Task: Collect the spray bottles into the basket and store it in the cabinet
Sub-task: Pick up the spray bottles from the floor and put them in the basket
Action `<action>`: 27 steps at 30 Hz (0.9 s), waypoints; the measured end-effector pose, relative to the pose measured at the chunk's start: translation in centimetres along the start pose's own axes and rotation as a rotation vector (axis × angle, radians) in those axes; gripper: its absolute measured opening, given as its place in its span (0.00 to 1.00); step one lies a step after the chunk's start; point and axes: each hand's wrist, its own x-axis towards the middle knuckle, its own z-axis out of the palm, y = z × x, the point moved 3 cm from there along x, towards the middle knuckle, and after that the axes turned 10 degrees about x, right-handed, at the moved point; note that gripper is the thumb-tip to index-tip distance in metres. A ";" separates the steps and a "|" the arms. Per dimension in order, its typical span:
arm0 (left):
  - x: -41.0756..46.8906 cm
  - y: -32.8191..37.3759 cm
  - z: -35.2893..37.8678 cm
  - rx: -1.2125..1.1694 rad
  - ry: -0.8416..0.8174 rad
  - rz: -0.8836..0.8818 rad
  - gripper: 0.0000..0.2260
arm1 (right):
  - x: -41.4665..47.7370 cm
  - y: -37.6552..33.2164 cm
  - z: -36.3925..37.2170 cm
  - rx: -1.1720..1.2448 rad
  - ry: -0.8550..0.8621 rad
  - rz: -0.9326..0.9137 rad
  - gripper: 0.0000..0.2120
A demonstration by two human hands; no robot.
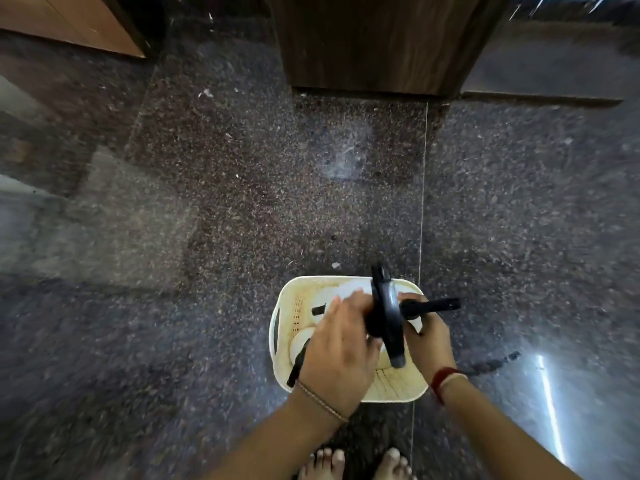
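Speckled dark stone floor, with a cream basket [398,393] directly below both hands.

Two black-topped bottles are held over the basket: the left hand [341,355] is wrapped around one whose black spray head [384,313] sticks out to its right, and the right hand [427,336] is closed on another [431,306], its nozzle pointing away to the right. More white bottles [301,341] are seen lying in the basket, under the left hand. A wooden cabinet [377,43] stands well beyond the hands.
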 end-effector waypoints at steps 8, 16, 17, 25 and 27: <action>-8.3 -1.8 5.6 -0.136 -0.220 -0.164 0.19 | 0.2 0.8 0.3 -0.010 -0.004 0.020 0.15; -8.7 -5.5 12.1 -0.092 -0.427 -0.070 0.21 | 0.5 3.6 1.2 0.104 -0.008 0.068 0.15; -8.7 -6.1 12.7 -0.069 -0.473 -0.057 0.22 | 0.6 3.9 1.3 0.091 -0.002 0.058 0.16; -7.0 -7.5 15.3 0.008 -0.716 0.019 0.24 | 2.3 5.4 2.6 -0.009 0.019 0.039 0.17; -6.9 -8.3 15.6 0.005 -0.744 -0.002 0.23 | 2.5 5.4 2.7 -0.084 0.035 0.021 0.16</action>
